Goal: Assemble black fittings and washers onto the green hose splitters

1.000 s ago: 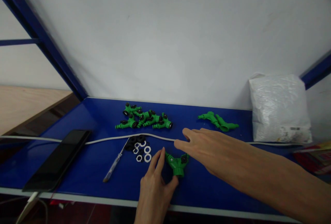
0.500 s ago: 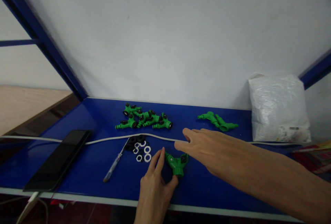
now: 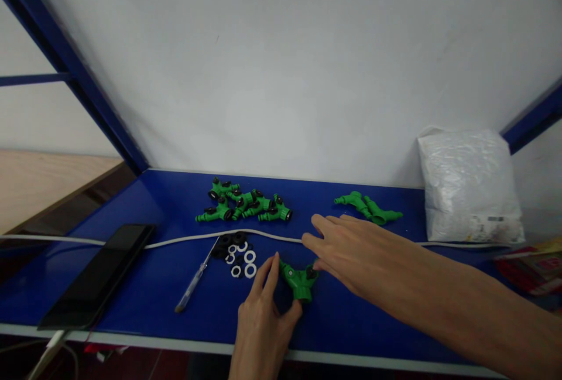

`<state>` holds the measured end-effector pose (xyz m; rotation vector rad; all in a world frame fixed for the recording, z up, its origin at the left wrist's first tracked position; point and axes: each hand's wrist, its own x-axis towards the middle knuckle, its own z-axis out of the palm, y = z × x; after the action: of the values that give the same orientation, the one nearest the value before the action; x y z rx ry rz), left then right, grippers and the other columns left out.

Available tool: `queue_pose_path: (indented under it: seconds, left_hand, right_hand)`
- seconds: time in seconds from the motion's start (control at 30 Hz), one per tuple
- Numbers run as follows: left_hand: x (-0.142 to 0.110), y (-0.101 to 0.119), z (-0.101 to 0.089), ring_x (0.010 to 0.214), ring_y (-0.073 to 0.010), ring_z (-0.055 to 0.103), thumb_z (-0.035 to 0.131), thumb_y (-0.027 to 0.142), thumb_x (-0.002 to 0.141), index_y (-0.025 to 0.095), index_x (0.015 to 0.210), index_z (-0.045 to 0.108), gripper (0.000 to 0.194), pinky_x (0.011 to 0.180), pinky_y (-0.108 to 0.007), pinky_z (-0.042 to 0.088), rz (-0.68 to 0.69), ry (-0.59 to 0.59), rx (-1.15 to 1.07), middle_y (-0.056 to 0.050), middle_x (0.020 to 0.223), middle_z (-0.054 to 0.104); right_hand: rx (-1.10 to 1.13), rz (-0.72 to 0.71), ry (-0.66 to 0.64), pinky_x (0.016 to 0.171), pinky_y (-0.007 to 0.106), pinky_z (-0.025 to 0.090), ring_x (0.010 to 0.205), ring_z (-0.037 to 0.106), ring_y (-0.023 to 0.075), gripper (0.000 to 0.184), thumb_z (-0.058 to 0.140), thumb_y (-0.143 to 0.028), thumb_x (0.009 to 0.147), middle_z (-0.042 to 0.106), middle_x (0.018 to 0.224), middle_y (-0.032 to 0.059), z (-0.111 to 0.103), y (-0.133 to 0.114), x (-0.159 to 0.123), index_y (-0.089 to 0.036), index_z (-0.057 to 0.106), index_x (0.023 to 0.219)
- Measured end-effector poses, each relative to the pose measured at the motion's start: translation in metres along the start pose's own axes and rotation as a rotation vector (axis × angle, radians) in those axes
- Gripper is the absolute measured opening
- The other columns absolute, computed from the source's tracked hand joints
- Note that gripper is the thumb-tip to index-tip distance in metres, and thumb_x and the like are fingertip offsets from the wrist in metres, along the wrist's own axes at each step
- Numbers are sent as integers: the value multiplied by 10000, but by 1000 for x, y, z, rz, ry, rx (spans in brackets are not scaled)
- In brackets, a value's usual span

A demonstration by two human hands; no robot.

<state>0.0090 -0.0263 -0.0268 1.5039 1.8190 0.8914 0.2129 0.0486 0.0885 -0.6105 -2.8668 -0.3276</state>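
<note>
A single head-worn camera faces forward and down, fairly near the left hand (image 3: 264,320) and right hand (image 3: 345,246) at lower centre; the wall (image 3: 281,81) fills the upper half, and the dim bottom strip (image 3: 169,364) is probably floor.

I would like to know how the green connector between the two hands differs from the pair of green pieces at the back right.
The green connector carries a black knob on one arm; the pair of green pieces shows no black part. The green connector is held by the left hand, while neither hand holds the pair. The connector lies nearer the front; the pair lies nearer the wall. Both share the green colour and a branching shape.
</note>
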Motion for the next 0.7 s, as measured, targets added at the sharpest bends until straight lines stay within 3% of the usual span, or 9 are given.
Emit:
queue_pose_path:
  seconds: [0.1, 0.2, 0.33, 0.43, 0.57, 0.7]
  left_hand:
    - [0, 1, -1, 503, -95, 632, 611, 248, 764, 196, 1472, 535, 713, 679, -316, 609, 0, -14, 7, -116, 1509, 553]
    - [0, 4, -2, 513, -95, 629, 608, 237, 765, 198, 1476, 532, 716, 672, -305, 605, -3, -21, 17, -109, 1513, 551]
    - [0, 5, -3, 535, -104, 642, 616, 229, 756, 208, 1481, 527, 730, 681, -303, 604, -7, -4, 40, -106, 1498, 568]
    - [0, 5, -3, 568, -115, 666, 616, 220, 756, 216, 1484, 524, 735, 691, -297, 605, 1, 4, 40, -106, 1491, 576]
    - [-1, 6, -4, 686, -150, 715, 627, 221, 756, 221, 1483, 528, 734, 700, -291, 603, -1, -1, 55, -99, 1498, 570]
    - [-2, 6, -4, 792, -179, 744, 617, 217, 766, 221, 1489, 519, 730, 726, -303, 611, -11, -13, 38, -96, 1526, 542]
  right_hand:
    - [-19, 15, 75, 1001, 451, 510, 1292, 591, 309, 727, 477, 46, 787, 623, 1422, 140, -16, -9, -2, -164, 442, 1482]
    - [-3, 3, 81, 1059, 451, 478, 1338, 552, 299, 647, 485, -2, 837, 607, 1443, 131, -24, -16, -2, -158, 461, 1465]
    - [-6, 86, 3, 1047, 450, 493, 1321, 566, 307, 464, 594, -110, 891, 643, 1399, 76, -11, -9, 5, -261, 594, 1330]
    - [-67, 90, -33, 979, 424, 529, 1229, 633, 302, 358, 589, -105, 903, 708, 1281, 82, -6, -3, 11, -253, 651, 1223]
    - [-123, 0, 3, 1000, 430, 516, 1294, 590, 303, 601, 521, -30, 853, 635, 1400, 129, -21, -7, 6, -170, 493, 1438]
    - [-71, -20, 51, 1016, 404, 501, 1309, 576, 269, 708, 462, 44, 790, 625, 1430, 94, -24, -13, -4, -180, 464, 1461]
